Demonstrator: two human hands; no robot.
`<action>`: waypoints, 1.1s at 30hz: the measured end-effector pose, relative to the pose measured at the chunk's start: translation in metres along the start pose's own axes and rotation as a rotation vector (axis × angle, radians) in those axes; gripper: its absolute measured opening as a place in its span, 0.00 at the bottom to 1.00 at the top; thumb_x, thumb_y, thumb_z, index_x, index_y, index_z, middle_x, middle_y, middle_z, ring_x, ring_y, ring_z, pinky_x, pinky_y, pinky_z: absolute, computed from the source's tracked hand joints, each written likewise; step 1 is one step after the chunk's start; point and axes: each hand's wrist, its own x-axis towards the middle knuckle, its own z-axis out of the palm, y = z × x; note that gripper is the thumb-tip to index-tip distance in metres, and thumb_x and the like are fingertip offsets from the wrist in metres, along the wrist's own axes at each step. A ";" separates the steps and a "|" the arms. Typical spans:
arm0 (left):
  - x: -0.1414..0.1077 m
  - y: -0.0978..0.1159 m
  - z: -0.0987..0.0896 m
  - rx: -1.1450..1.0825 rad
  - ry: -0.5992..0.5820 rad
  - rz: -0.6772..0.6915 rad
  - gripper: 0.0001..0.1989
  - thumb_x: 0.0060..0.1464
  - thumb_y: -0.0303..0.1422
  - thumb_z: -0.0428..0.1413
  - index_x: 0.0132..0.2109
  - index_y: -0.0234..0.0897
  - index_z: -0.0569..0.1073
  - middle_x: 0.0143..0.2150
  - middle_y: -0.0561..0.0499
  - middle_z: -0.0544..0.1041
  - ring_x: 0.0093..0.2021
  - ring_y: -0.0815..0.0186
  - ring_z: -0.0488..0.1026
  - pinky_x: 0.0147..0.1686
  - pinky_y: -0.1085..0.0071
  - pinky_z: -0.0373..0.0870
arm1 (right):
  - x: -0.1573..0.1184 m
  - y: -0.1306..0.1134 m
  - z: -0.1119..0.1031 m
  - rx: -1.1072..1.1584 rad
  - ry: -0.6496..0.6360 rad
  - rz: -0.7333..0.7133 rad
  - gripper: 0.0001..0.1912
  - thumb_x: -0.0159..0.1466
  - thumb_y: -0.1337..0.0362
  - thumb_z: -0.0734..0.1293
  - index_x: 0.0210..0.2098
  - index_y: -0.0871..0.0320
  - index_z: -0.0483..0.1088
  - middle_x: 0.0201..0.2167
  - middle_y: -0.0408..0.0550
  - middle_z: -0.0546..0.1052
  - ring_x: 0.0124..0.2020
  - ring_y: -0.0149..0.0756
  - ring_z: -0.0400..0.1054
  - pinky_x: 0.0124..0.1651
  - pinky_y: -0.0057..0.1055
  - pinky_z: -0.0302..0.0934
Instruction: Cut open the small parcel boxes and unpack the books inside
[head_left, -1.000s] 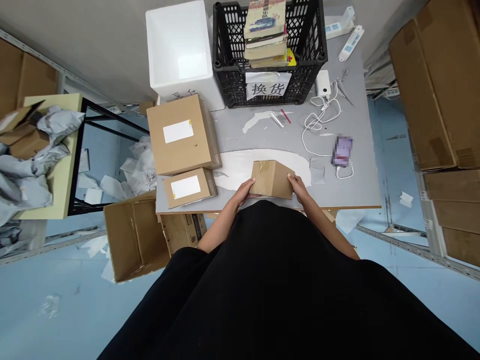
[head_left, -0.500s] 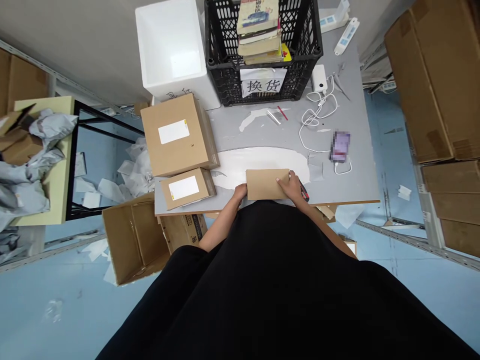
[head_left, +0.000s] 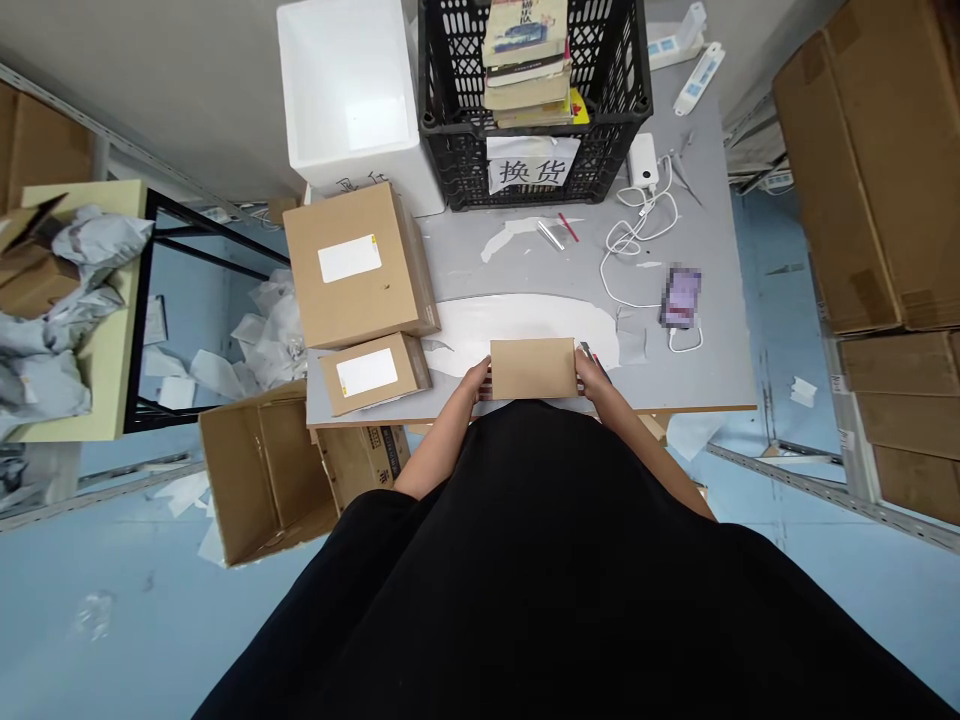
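A small brown cardboard box [head_left: 533, 369] is at the front edge of the grey table, close against my black clothing. My left hand [head_left: 475, 382] grips its left end and my right hand [head_left: 592, 376] grips its right end. The fingers of both hands are partly hidden at the box's sides. Just behind my right hand lies a dark and red tool [head_left: 595, 359], mostly covered. White paper [head_left: 525, 314] lies flat on the table beyond the box.
Two labelled cartons, the larger [head_left: 352, 270] and the smaller [head_left: 375, 373], stand at the left. Behind are a white foam box [head_left: 349, 90] and a black crate [head_left: 536, 170] with books. A phone [head_left: 681, 296] with a white cable lies right.
My right hand has shifted from the box's top right corner to its right end, its thumb now off the top face. My left hand has moved slightly up along the left end.
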 end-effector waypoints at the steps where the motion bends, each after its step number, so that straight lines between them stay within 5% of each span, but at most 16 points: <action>1: -0.001 0.003 0.000 0.023 -0.016 -0.003 0.20 0.60 0.52 0.49 0.38 0.39 0.71 0.32 0.47 0.73 0.29 0.64 0.71 0.31 0.68 0.70 | 0.001 -0.003 -0.001 0.049 -0.012 0.105 0.25 0.67 0.40 0.54 0.47 0.47 0.70 0.43 0.53 0.77 0.37 0.40 0.72 0.41 0.41 0.70; 3: -0.003 0.006 0.000 0.051 -0.048 0.029 0.19 0.59 0.51 0.51 0.38 0.39 0.71 0.33 0.46 0.75 0.31 0.64 0.72 0.31 0.69 0.70 | 0.003 -0.010 -0.002 0.108 -0.027 0.232 0.21 0.66 0.41 0.58 0.45 0.48 0.70 0.41 0.51 0.77 0.34 0.37 0.71 0.40 0.39 0.70; 5: -0.004 0.008 -0.001 0.028 -0.090 0.106 0.17 0.58 0.49 0.52 0.39 0.40 0.71 0.36 0.46 0.76 0.33 0.63 0.73 0.31 0.70 0.70 | 0.005 -0.015 -0.004 0.132 -0.044 0.205 0.19 0.65 0.44 0.60 0.43 0.50 0.70 0.40 0.50 0.77 0.34 0.36 0.70 0.41 0.38 0.70; 11: -0.007 0.012 -0.006 -0.171 -0.156 0.359 0.14 0.58 0.38 0.48 0.45 0.40 0.73 0.46 0.46 0.80 0.45 0.64 0.76 0.45 0.71 0.72 | 0.006 -0.017 -0.021 0.217 -0.151 -0.203 0.15 0.63 0.52 0.61 0.47 0.49 0.68 0.44 0.45 0.79 0.43 0.36 0.73 0.46 0.34 0.69; 17: -0.012 0.020 -0.001 -0.200 -0.151 0.554 0.26 0.53 0.32 0.48 0.60 0.43 0.67 0.57 0.51 0.77 0.56 0.64 0.73 0.56 0.67 0.68 | -0.001 -0.007 -0.030 0.189 -0.169 -0.413 0.21 0.62 0.53 0.61 0.55 0.45 0.62 0.52 0.44 0.77 0.46 0.37 0.73 0.47 0.37 0.69; 23: -0.006 0.005 0.003 -0.296 -0.192 0.584 0.27 0.55 0.33 0.50 0.62 0.39 0.65 0.62 0.47 0.73 0.61 0.63 0.70 0.59 0.66 0.67 | -0.007 0.011 -0.024 0.199 -0.185 -0.389 0.25 0.57 0.60 0.61 0.55 0.47 0.59 0.60 0.47 0.72 0.51 0.37 0.71 0.49 0.40 0.69; 28: -0.001 -0.008 0.001 -0.254 -0.149 0.464 0.27 0.58 0.35 0.50 0.64 0.42 0.63 0.62 0.49 0.74 0.58 0.64 0.73 0.56 0.67 0.69 | -0.005 0.022 -0.013 0.170 -0.121 -0.408 0.30 0.55 0.64 0.59 0.58 0.47 0.59 0.62 0.49 0.71 0.55 0.37 0.70 0.52 0.43 0.68; 33: 0.009 -0.009 -0.005 -0.159 -0.098 0.464 0.29 0.55 0.33 0.50 0.64 0.45 0.65 0.64 0.52 0.72 0.61 0.65 0.71 0.56 0.68 0.68 | 0.013 0.029 -0.017 0.155 -0.070 -0.372 0.22 0.57 0.61 0.61 0.52 0.50 0.65 0.56 0.49 0.74 0.52 0.38 0.70 0.54 0.44 0.66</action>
